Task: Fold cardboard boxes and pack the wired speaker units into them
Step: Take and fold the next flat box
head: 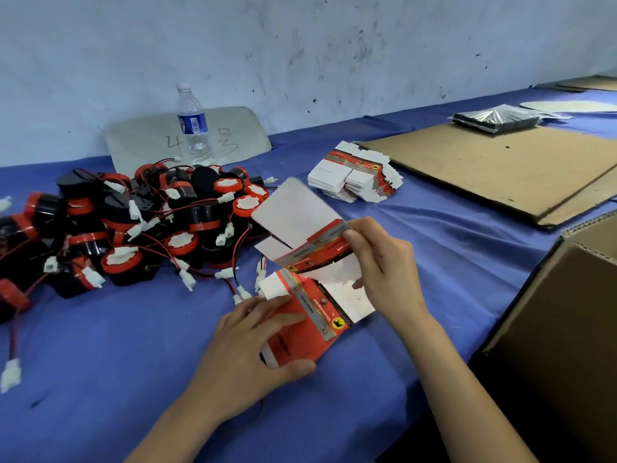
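A red and white printed box blank (310, 282), part unfolded, is held just above the blue table in front of me. My left hand (253, 349) grips its lower red panel, fingers on top and thumb at the near edge. My right hand (384, 265) pinches the upper red strip, with the big white flap (293, 208) standing up beyond it. A pile of black and red wired speaker units (133, 222) with white plugs lies to the left. A stack of flat box blanks (354, 175) sits behind.
A water bottle (193, 125) stands before a pale board (240, 135) at the wall. Flat brown cardboard (500, 165) with a black bagged bundle (497, 118) lies at the right. An open brown carton (564, 335) stands at the near right. A loose white plug (10, 372) lies far left.
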Demonstrator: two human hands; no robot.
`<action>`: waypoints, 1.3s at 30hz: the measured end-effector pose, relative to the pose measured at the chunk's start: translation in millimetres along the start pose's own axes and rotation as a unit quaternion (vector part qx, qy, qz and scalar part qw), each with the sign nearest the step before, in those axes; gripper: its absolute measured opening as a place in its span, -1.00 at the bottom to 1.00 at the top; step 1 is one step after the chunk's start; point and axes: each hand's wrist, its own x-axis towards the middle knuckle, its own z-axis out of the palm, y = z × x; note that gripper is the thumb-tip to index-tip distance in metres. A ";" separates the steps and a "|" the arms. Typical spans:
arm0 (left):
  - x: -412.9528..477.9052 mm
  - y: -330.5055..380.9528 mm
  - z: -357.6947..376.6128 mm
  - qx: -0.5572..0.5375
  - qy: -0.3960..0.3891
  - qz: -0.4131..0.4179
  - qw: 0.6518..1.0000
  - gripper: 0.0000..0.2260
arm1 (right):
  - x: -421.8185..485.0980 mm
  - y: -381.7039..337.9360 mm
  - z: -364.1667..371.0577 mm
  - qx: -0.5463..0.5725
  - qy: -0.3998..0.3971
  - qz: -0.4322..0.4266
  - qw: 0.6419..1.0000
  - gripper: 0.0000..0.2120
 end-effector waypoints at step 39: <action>-10.6 11.1 -4.4 -0.242 0.167 -0.023 0.956 -0.36 | -6.4 -23.1 17.2 -0.006 -0.120 0.239 0.964 -0.61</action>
